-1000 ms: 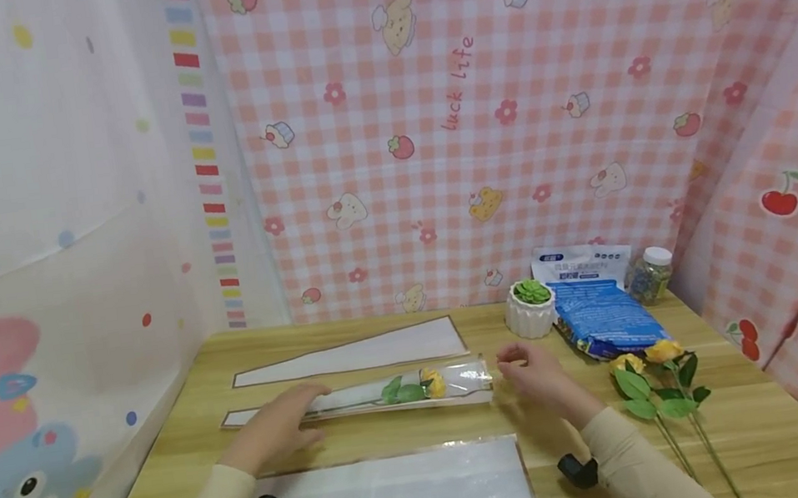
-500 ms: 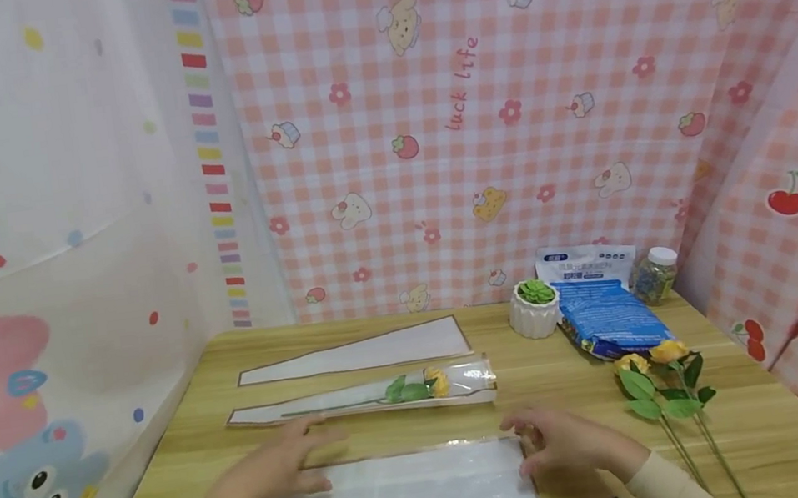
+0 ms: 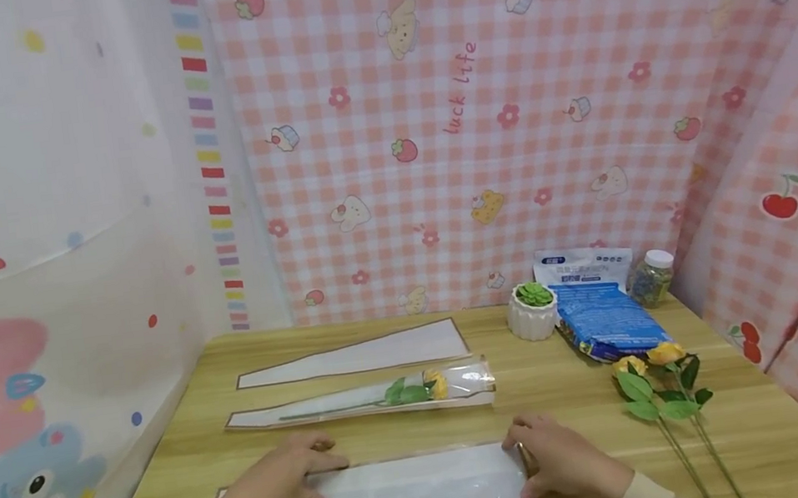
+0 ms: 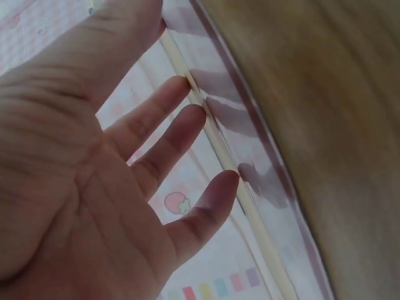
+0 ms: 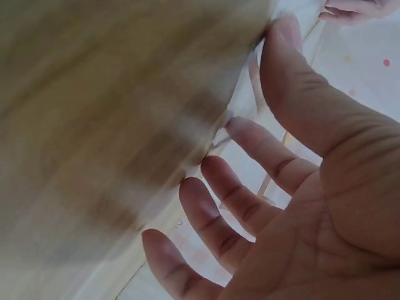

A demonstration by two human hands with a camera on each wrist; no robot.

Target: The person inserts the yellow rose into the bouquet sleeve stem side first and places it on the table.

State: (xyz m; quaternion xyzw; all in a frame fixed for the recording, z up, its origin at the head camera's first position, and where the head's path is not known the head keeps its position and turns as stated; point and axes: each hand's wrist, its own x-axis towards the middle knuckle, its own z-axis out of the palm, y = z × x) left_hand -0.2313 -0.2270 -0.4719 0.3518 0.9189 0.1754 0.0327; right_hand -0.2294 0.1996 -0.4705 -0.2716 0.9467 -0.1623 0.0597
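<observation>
Nearest my body lies a flat flower sleeve (image 3: 416, 491), a tapered whitish wrapper with a dark edge line, its wide end to the right. My left hand (image 3: 285, 478) is over its narrow part, fingers loosely spread; in the left wrist view the fingertips (image 4: 226, 184) come down by the sleeve's bordered edge (image 4: 275, 150). At the wide end, my right hand (image 3: 566, 458) has fingers and thumb apart, the fingertips right at the sleeve's end. Behind, a second sleeve (image 3: 262, 418) holds a yellow rose (image 3: 435, 385) with green leaves.
A third flat sleeve (image 3: 382, 352) lies farther back. Two yellow roses (image 3: 652, 388) lie at the right. Behind them are a blue and white bag (image 3: 607, 310), a potted succulent (image 3: 532, 311) and a lidded jar (image 3: 651, 280). Patterned cloth (image 3: 372, 160) hangs behind the table.
Both hands have left the sleeve with the rose and come toward my body, down to the nearest sleeve. That sleeve has shifted slightly in the last half second.
</observation>
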